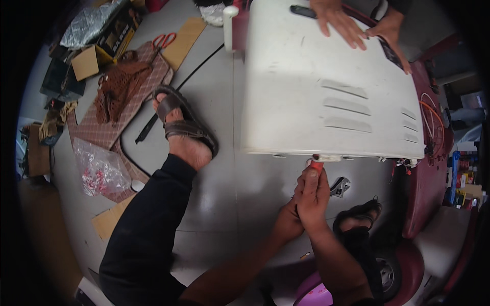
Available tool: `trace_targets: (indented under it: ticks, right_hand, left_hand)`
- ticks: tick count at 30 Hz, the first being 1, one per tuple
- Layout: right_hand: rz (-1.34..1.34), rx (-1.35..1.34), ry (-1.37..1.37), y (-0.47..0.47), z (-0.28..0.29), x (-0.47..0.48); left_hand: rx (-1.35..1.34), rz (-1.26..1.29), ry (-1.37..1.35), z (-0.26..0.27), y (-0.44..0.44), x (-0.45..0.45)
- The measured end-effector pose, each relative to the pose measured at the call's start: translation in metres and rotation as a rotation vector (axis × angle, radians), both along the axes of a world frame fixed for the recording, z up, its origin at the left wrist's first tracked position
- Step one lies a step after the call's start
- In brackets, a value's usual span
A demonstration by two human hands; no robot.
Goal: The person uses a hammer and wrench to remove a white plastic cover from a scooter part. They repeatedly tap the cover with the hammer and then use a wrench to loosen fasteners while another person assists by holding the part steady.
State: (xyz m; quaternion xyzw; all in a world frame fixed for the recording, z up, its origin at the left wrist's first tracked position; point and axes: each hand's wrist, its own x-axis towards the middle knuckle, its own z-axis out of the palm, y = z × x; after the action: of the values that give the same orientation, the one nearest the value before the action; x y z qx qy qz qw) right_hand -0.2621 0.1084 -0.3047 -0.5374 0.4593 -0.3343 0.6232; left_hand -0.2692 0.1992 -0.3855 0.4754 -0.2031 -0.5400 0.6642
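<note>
Both my hands are closed together around a red-handled tool under the near lower edge of a white metal panel with louvred vents. My right hand is uppermost, with its thumb lying along the handle. My left hand wraps in from the left and is partly hidden by the right. The tool's working end is out of sight at the panel's edge. An adjustable wrench shows just right of my right hand; its handle is hidden, and whether it lies on the floor is unclear.
Another person's hands rest on the panel's far end near a dark-handled object. A dark red vehicle body stands at right. Red-handled scissors, a checked mat and a plastic bag lie left. A pink basin sits below.
</note>
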Motion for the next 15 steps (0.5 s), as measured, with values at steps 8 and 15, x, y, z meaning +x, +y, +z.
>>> trace_targets:
  ticks: [8, 15]
  right_hand:
    - [0.08, -0.309, 0.207, 0.015, -0.04, -0.001]
    - [0.165, 0.052, 0.529, 0.011, -0.077, -0.029]
  left_hand:
    - [0.214, -0.008, -0.193, -0.018, 0.014, 0.012]
    - [0.453, -0.004, -0.175, -0.024, 0.043, -0.047]
